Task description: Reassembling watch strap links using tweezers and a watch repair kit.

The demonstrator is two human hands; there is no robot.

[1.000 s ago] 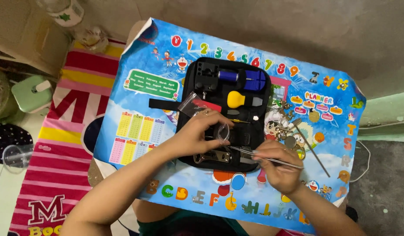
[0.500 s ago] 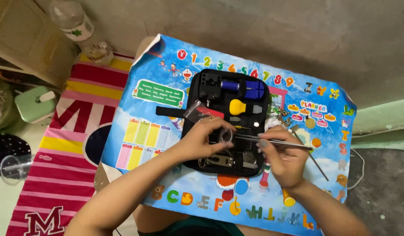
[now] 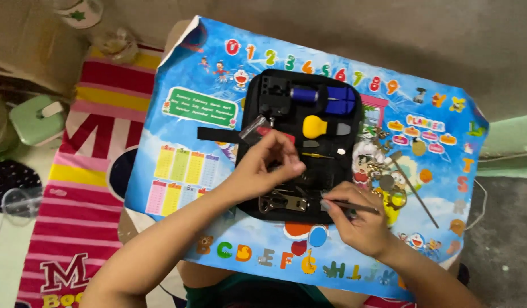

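Lying open on the colourful poster-covered surface (image 3: 178, 148), a black tool case (image 3: 303, 154) is used as the landmark. Over its middle, the left hand (image 3: 263, 168) is curled, but what is pinched cannot be told. At its lower right edge, thin metal tweezers (image 3: 354, 206) are grasped by the right hand (image 3: 357, 225). Tweezers are likely light, stiff and slippery, best held mid-shaft.

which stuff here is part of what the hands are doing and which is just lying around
In use: left hand, right hand, tweezers, black tool case.
Lying about: blue poster, striped mat, green stool, loose metal parts.
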